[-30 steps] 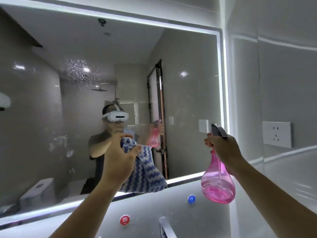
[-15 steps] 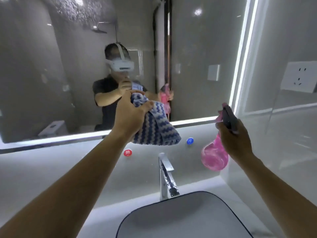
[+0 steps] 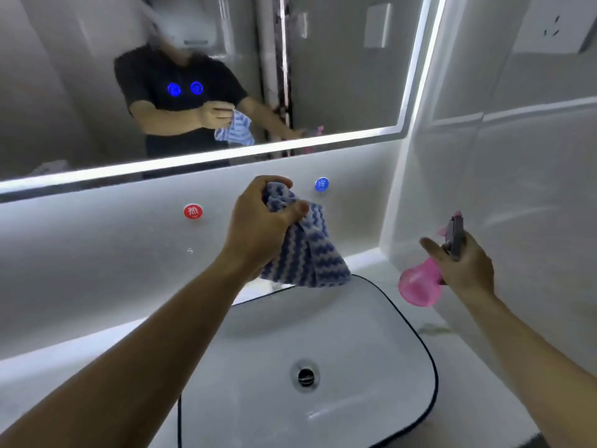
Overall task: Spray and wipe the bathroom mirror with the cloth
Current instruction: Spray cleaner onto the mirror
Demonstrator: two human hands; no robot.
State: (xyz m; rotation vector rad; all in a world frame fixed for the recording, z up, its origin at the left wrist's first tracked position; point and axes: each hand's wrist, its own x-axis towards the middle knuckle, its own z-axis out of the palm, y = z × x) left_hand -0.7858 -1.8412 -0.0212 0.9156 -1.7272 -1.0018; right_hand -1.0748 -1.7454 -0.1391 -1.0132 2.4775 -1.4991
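The lit-edged bathroom mirror (image 3: 339,76) fills the top of the view and reflects a person in a dark shirt. My left hand (image 3: 258,221) grips a bunched blue-and-white zigzag cloth (image 3: 307,253) below the mirror, above the back of the basin. Off to the right, my right hand (image 3: 462,263) holds a pink spray bottle (image 3: 418,286) by its grey trigger head, low over the counter's right corner. Neither hand touches the mirror.
A white basin (image 3: 323,350) with a dark rim and a drain (image 3: 304,376) lies below. Red (image 3: 193,211) and blue (image 3: 321,184) round markers sit on the wall under the mirror. A wall socket (image 3: 555,24) is at the upper right; the tap is hidden behind the cloth.
The view has tilted down from the mirror to the basin. Both hands have dropped below the mirror's lower edge, and the spray bottle has come down toward the counter.
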